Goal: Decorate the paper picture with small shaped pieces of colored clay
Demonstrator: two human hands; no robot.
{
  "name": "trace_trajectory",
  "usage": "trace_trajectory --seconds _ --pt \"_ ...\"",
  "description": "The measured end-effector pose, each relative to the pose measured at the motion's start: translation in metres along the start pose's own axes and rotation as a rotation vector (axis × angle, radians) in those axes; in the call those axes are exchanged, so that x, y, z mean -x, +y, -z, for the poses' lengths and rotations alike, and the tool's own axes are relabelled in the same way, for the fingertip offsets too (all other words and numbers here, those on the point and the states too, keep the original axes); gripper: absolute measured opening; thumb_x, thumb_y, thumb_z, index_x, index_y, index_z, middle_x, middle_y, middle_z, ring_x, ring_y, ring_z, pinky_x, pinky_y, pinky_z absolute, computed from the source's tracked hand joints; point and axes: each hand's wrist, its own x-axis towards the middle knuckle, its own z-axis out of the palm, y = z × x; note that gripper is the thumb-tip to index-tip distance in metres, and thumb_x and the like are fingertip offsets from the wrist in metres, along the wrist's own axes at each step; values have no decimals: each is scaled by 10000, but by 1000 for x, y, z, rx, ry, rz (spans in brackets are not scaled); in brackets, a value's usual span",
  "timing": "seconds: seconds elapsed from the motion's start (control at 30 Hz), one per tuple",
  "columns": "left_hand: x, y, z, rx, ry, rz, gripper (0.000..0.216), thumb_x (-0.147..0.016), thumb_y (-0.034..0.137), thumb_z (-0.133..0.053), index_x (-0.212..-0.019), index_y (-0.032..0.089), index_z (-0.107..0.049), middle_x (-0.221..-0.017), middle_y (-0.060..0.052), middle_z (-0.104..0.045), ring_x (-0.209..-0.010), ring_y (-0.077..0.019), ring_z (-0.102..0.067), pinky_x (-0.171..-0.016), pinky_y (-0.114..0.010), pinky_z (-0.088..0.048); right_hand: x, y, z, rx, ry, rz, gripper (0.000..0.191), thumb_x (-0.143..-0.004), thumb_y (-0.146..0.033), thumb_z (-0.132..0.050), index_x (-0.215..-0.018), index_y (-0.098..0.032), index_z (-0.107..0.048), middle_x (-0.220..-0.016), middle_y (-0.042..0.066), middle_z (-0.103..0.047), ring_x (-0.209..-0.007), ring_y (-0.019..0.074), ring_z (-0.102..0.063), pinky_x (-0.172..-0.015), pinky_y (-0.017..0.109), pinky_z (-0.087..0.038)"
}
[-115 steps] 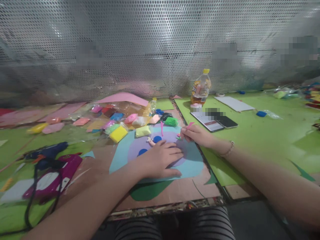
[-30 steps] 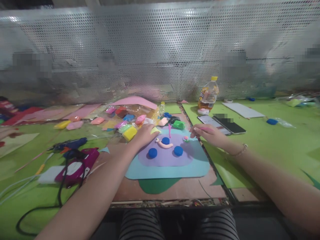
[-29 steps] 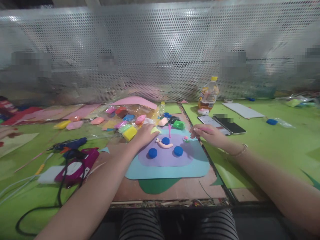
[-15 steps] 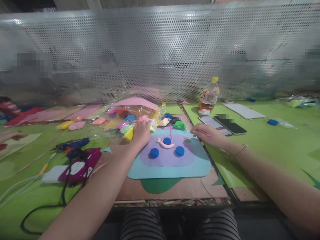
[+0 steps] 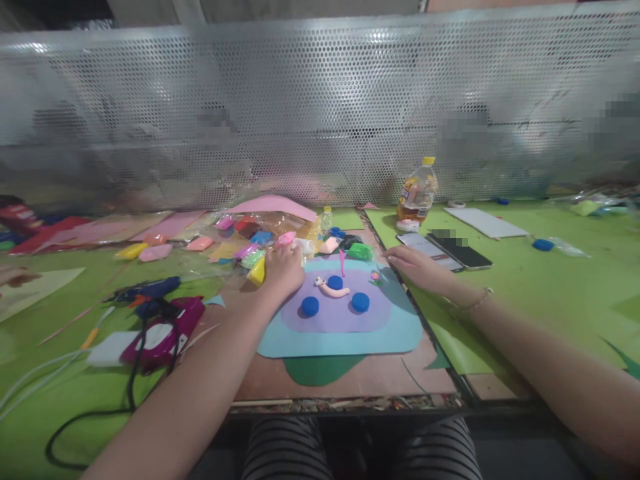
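Note:
My left hand is at the pile of clay packets, its curled fingers beside a yellow packet and just below a pink packet. What they grip, if anything, is hidden. Palm down, my right hand rests at the right edge of a light-blue sheet, fingers together; no tool shows from it. On the purple panel lie blue clay discs and a pale curved clay piece with eyes. Nearby are a tiny pink-and-green clay flower and a pink tool.
Two phones and a drink bottle stand beyond my right hand. Left are a glue gun, a magenta device and cables. Another person's hand is at far left. A perforated metal screen crosses the back.
My right hand has turned flatter, and the pink stick seen in it before no longer shows. My left hand has shifted slightly at the packets. The clay pieces stay put.

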Motion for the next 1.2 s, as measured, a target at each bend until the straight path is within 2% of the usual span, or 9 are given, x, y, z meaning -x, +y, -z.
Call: trace_trajectory --seconds 0.13,0.37,0.47,0.6,0.77,0.9,1.07,1.2 --pt "-1 4 0 -32 -43 44 602 -756 194 -409 -1353 135 -361 -1362 -172 -419 -1296 -310 -317 -1057 -527 -183 0 4 -2 31 -15 11 340 -907 -396 -349 -1075 -193 -564 -1129 103 -577 -1041 245 -535 -933 402 -402" --pt "-2 -1 -7 -34 -53 -2 633 -771 141 -366 -1398 178 -292 -1426 -136 -348 -1307 -290 -307 -1058 -553 -171 -1 5 -3 -78 -59 57 338 -926 -327 -286 -1150 -208 -510 -1115 85 -613 -1032 234 -564 -899 384 -442" --pt "-2 -1 -6 -17 -37 -13 609 -770 122 -371 -1372 209 -347 -1410 -122 -374 -1294 -285 -323 -1042 -556 -203 -2 9 -4 -11 -42 73 325 -920 -342 -311 -1107 -204 -538 -1113 96 -594 -1029 238 -556 -896 383 -442" --pt "-2 -1 -5 -1 44 -36 541 -764 108 -384 -1278 253 -474 -1353 -93 -450 -1260 -270 -366 -1015 -526 -262 -1 11 -5 76 -44 97 312 -911 -365 -339 -1025 -195 -574 -1027 108 -572 -964 226 -565 -868 371 -453" --pt "-2 -1 -6 19 106 -71 439 -829 250 -405 -1257 220 -501 -1274 -115 -517 -1197 -284 -428 -994 -490 -309 1 2 -3 70 -100 92 290 -905 -313 -335 -1016 -188 -572 -1032 109 -577 -931 215 -565 -825 346 -465" --pt "-3 -1 -8 2 82 -81 458 -838 227 -398 -1290 207 -466 -1273 -128 -509 -1166 -281 -461 -981 -463 -335 2 0 -2 28 -135 66 302 -900 -257 -323 -1091 -196 -549 -1080 90 -596 -992 219 -551 -867 352 -442" --pt "-5 -4 -11 62 24 -95 512 -834 220 -409 -1345 180 -391 -1351 -145 -421 -1230 -284 -411 -989 -413 -354 4 -3 0 52 -140 18 336 -828 -139 -346 -1082 -197 -558 -1082 82 -607 -957 221 -563 -794 341 -467" --pt "-7 -5 -16 108 -18 -80 536 -841 209 -388 -1373 171 -339 -1397 -161 -347 -1270 -289 -369 -999 -399 -349 4 -5 -1 66 -112 33 363 -808 -122 -353 -1092 -189 -569 -1130 90 -590 -1001 221 -554 -830 338 -451"
